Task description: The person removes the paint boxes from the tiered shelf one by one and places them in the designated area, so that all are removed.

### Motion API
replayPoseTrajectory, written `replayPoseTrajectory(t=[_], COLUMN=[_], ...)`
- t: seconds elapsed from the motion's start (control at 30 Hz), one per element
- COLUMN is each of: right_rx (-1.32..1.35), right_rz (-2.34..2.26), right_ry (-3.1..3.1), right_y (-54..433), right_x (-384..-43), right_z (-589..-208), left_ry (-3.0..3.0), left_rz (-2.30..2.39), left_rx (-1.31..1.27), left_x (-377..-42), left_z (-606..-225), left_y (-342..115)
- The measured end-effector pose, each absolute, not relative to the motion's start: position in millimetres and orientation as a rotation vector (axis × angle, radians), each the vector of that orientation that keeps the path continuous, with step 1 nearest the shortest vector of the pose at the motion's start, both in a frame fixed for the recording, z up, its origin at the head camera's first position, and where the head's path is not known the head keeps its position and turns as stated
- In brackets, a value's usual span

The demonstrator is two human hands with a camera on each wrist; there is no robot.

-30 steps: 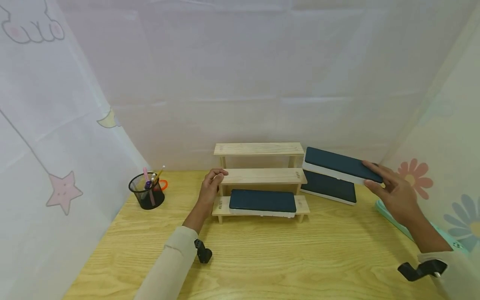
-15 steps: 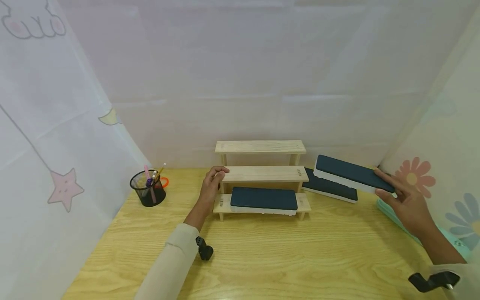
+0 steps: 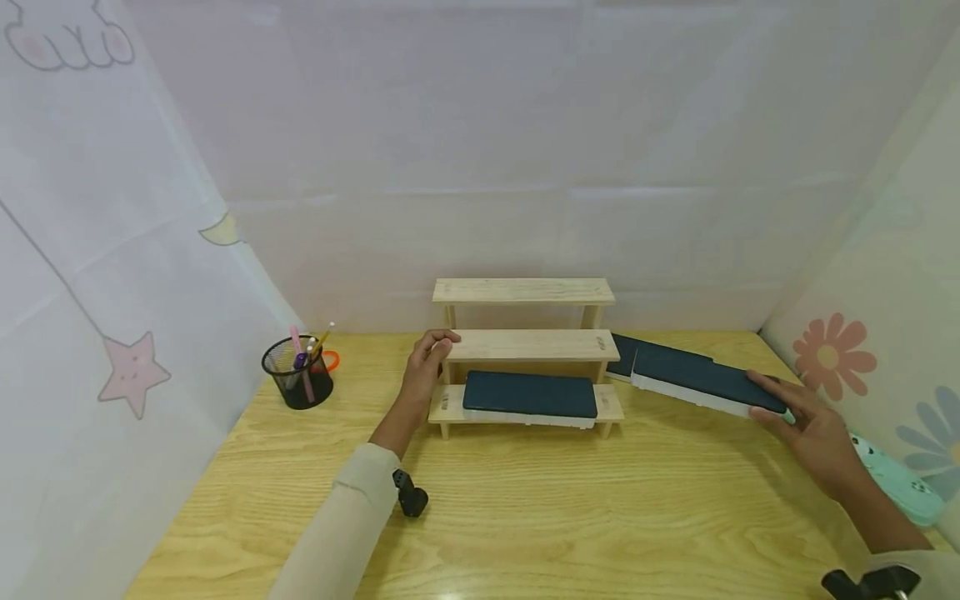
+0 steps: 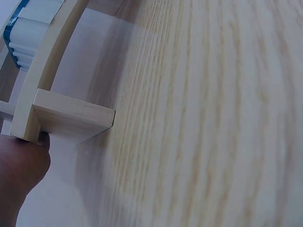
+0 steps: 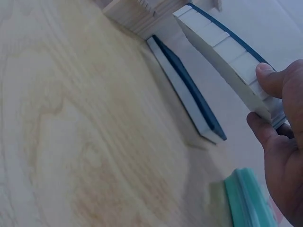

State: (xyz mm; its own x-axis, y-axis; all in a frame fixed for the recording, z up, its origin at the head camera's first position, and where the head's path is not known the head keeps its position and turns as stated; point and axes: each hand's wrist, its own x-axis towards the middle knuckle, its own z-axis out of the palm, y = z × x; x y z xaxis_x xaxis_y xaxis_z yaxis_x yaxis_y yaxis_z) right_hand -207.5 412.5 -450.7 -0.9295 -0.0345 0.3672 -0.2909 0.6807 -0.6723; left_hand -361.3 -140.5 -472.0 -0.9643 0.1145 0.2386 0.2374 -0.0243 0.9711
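Nearest are the sleeves [image 3: 337,517], with black cameras [image 3: 410,496] at the wrists. Under both arms spreads the wooden table [image 3: 540,517]. Beside the right forearm lies the mint case [image 3: 896,483].

The right hand [image 3: 808,437] pinches one end of the held box [image 3: 697,382], white-sided with a dark blue top, between thumb and fingers. The box is clear of the table, its other end pointing leftward from that hand toward the rack.

Between the hands, the step box [image 3: 529,393] sits on the rack's lowest step. The left hand [image 3: 420,379] grips the left end of the middle step of the rack [image 3: 532,345], fingers curled.

Left of the left hand stands the mesh cup [image 3: 300,387], holding pens. Beyond the held box, partly hidden by it, the table box [image 3: 621,357] lies beside the rack. Farthest, past both hands, hangs a pale sheet [image 3: 480,167].
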Motion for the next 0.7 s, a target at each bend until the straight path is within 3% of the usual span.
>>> replayPoseTrajectory(t=[0.33,0.7], right_rx=[0.188,0.319], right_rz=[1.130,1.167], right_ry=[-2.737,-2.777], right_y=[410.4,400.4], right_x=[-212.0,-227.8], right_z=[-471.2,-479.8], left_ry=[-2.125,-2.112], left_rz=[-2.149,-2.143], left_rx=[-0.378,-0.387], left_x=[-359.1,-356.6], left_z=[-474.5,-471.2], left_y=[-139.6,-138.5])
